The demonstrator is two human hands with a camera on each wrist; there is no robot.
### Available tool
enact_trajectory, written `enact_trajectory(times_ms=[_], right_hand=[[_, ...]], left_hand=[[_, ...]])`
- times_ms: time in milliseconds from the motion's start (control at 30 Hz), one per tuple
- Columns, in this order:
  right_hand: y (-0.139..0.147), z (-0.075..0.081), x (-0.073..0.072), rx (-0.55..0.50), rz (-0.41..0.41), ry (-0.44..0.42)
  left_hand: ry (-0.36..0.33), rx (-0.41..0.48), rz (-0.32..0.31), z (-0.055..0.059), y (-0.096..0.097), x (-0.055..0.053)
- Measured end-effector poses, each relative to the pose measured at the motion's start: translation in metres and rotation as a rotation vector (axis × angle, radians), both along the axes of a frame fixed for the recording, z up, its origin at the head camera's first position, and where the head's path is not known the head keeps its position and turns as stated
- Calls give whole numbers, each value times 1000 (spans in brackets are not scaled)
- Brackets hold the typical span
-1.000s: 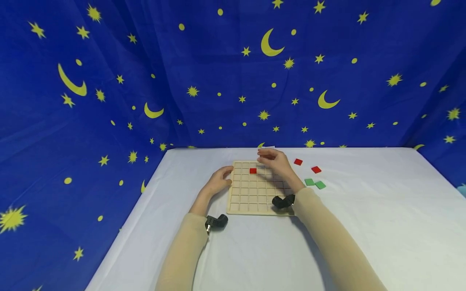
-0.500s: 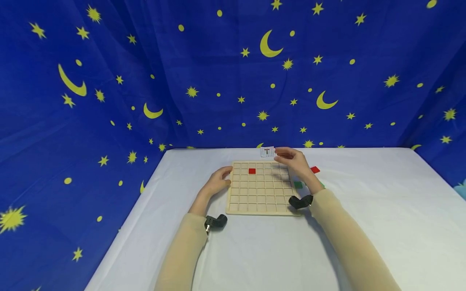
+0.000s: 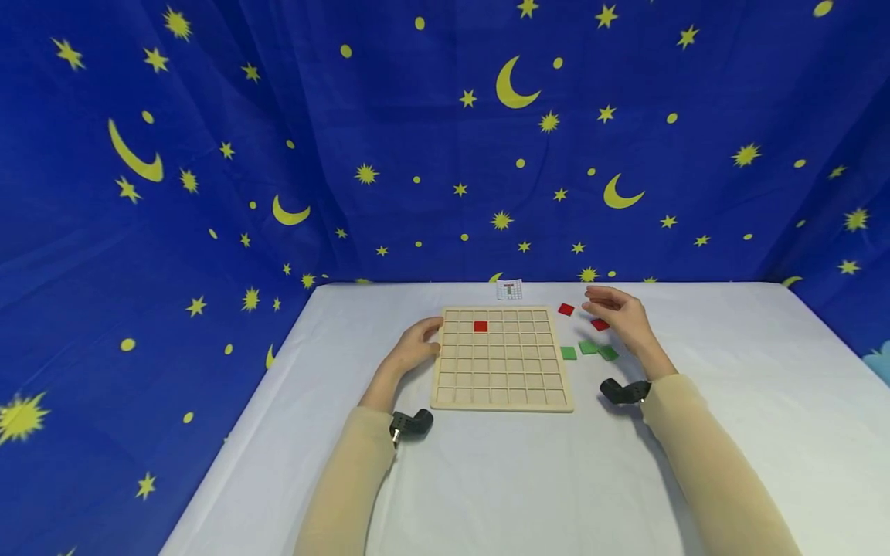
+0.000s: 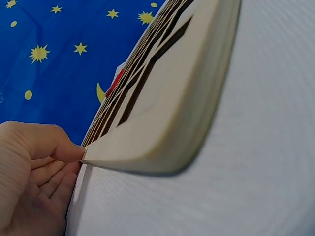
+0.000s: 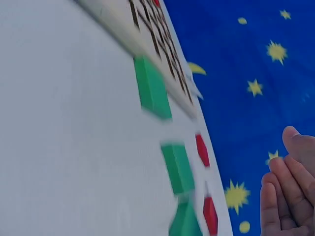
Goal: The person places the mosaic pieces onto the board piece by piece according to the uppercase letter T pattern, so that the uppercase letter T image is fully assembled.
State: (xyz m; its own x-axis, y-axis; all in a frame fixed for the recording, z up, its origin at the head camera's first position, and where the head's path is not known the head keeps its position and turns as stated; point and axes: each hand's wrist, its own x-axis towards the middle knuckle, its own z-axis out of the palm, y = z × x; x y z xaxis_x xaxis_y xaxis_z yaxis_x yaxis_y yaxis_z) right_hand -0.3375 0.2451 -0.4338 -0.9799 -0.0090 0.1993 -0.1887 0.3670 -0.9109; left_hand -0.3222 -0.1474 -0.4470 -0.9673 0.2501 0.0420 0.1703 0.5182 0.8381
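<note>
A wooden grid board point(image 3: 501, 408) lies flat on the table, with one red square tile point(image 3: 480, 327) in a cell of its second row from the back. My left hand point(image 3: 415, 345) rests at the board's left edge; in the left wrist view the thumb point(image 4: 66, 147) touches the rim. To the right of the board my right hand point(image 3: 626, 316) hovers with loosely bent fingers and nothing in them. Close under its fingertips is a red tile point(image 3: 599, 325), and another red tile point(image 3: 566, 310) lies to the left. Three green tiles point(image 3: 588, 347) lie nearer, the leftmost at the board's right edge.
A small paper card point(image 3: 510, 289) printed with a coloured grid pattern lies behind the board. White cloth point(image 3: 501, 479) covers the table. A blue curtain point(image 3: 417, 139) with yellow stars and moons hangs along the back and left.
My right hand has moved rightwards from over the board to above the loose red tiles, uncovering the card and the board's right side. The left hand stays at the board's edge.
</note>
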Motion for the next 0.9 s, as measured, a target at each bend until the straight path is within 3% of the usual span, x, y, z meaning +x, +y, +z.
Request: enact_trajectory(times_ms=[400,667,900], right_hand=[[30,-12,10,114,-156,12],[32,-27,12,166,-152,13],[30,-34,13,298,-147,65]], left_hand=[[4,7,-9,0,-1,-1],[10,12,-13,-1,0,-2],[9,11,-13,-2,-1,-1]])
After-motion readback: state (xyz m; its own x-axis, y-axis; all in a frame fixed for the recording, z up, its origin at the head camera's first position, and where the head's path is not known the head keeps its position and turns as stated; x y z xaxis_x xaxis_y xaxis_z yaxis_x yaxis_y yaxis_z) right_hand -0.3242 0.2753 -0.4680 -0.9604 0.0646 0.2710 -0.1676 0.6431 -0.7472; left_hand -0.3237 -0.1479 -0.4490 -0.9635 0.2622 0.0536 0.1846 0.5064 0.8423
